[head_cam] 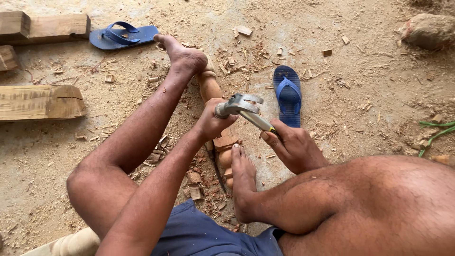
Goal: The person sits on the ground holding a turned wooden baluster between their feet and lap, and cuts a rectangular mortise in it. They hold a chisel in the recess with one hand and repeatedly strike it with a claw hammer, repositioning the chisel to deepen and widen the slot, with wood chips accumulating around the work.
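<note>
A turned wooden post point(209, 86) lies on the sandy ground, running away from me. One bare foot point(184, 56) presses on its far end and the other foot point(242, 176) on its near end. My left hand point(212, 122) is closed around a chisel point(216, 167) set against the post; only its dark blade shows below the fist. My right hand point(294, 148) grips the handle of a metal claw hammer point(241, 105), whose head sits right at the top of my left fist.
Wood chips point(194, 182) litter the ground around the post. Blue flip-flops lie at the right point(288, 95) and far left point(123, 35). Wooden blocks point(40, 102) sit at the left, a stone point(429, 31) at top right, a green cord point(436, 132) at the right edge.
</note>
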A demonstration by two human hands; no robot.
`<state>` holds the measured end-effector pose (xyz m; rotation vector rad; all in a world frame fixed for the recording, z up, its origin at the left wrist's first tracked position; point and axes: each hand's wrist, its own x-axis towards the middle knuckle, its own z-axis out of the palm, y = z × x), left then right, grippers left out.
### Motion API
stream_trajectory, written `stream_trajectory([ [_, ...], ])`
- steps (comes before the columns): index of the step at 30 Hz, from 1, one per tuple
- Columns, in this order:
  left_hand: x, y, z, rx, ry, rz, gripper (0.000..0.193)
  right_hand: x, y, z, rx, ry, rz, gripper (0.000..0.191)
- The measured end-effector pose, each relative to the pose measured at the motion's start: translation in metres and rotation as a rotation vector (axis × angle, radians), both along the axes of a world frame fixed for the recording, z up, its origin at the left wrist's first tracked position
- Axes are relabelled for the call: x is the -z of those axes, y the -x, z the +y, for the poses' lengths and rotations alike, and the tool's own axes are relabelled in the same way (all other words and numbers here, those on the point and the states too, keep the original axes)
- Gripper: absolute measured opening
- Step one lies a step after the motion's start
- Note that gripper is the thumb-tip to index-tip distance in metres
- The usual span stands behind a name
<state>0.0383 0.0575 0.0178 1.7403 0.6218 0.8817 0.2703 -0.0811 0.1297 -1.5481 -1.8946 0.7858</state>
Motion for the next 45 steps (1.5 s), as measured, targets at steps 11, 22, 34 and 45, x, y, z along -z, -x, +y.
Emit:
stream_trajectory([
  [11,-0.009,0.002,0.004,0.028,0.195,0.058,0.029,0.013,-0.005,-0.011,0.105,-0.149,0.174,0.046],
  [22,0.002,-0.015,0.011,-0.049,0.210,0.064,0.021,0.011,-0.008,-0.004,0.055,0.069,0.016,0.047],
  [34,-0.010,-0.028,0.015,0.039,0.169,0.142,0.027,0.005,-0.002,-0.019,0.237,-0.065,0.310,0.045],
  [45,-0.013,-0.043,0.018,0.098,0.243,0.250,0.014,-0.002,-0.009,-0.009,0.227,0.163,0.070,0.047],
])
